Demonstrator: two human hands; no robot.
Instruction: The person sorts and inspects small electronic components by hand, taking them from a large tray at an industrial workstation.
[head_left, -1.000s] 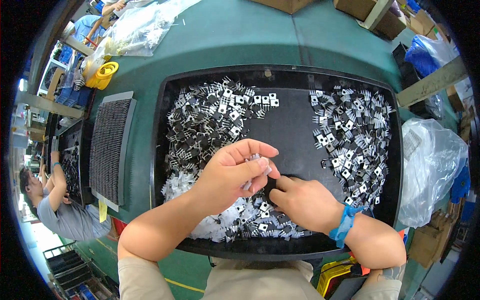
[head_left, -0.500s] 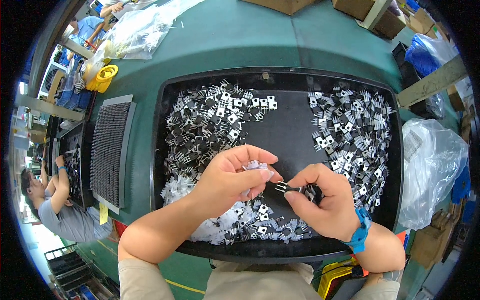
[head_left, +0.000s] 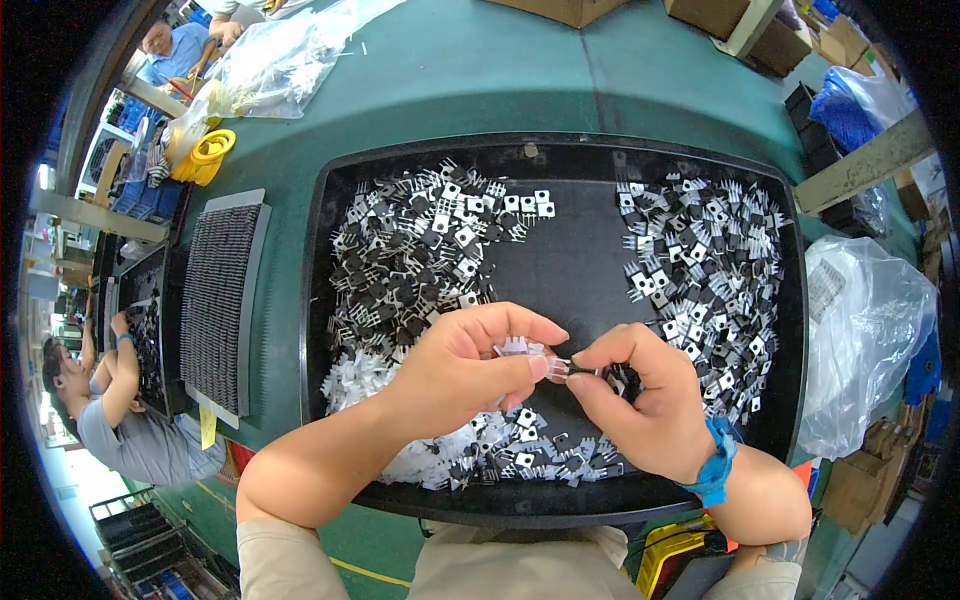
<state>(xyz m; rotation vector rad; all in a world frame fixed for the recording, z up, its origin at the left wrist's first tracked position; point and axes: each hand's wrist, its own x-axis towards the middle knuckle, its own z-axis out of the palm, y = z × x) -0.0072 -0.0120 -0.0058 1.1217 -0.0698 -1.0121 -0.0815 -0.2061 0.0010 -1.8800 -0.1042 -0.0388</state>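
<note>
Over the near part of a black tray [head_left: 575, 148], my left hand [head_left: 470, 365] is closed on several small translucent white plastic sleeves, pinching one sleeve [head_left: 557, 369] at its fingertips. My right hand [head_left: 650, 390] pinches a black transistor [head_left: 582, 371] by its body, with the legs pointing left. Its leg tips meet the sleeve; how deep they sit inside cannot be made out. More dark parts show under the right fingers, whether held or lying below is unclear. Loose transistors [head_left: 400, 260] heap at the tray's left, beside loose white sleeves [head_left: 350, 385]. Sleeved transistors [head_left: 705, 290] pile at the right.
Left of the tray lies a grey rack [head_left: 222, 300] packed with dark rows. A yellow roll [head_left: 210, 150] and a clear bag [head_left: 285, 75] are beyond it. Another clear bag [head_left: 865, 340] and a metal post [head_left: 870, 165] stand at right. A co-worker [head_left: 150, 440] sits at far left.
My two hands have come together: the left fingertips moved slightly right and down, bringing a sleeve onto the transistor's leg tips, which were bare and apart before.
</note>
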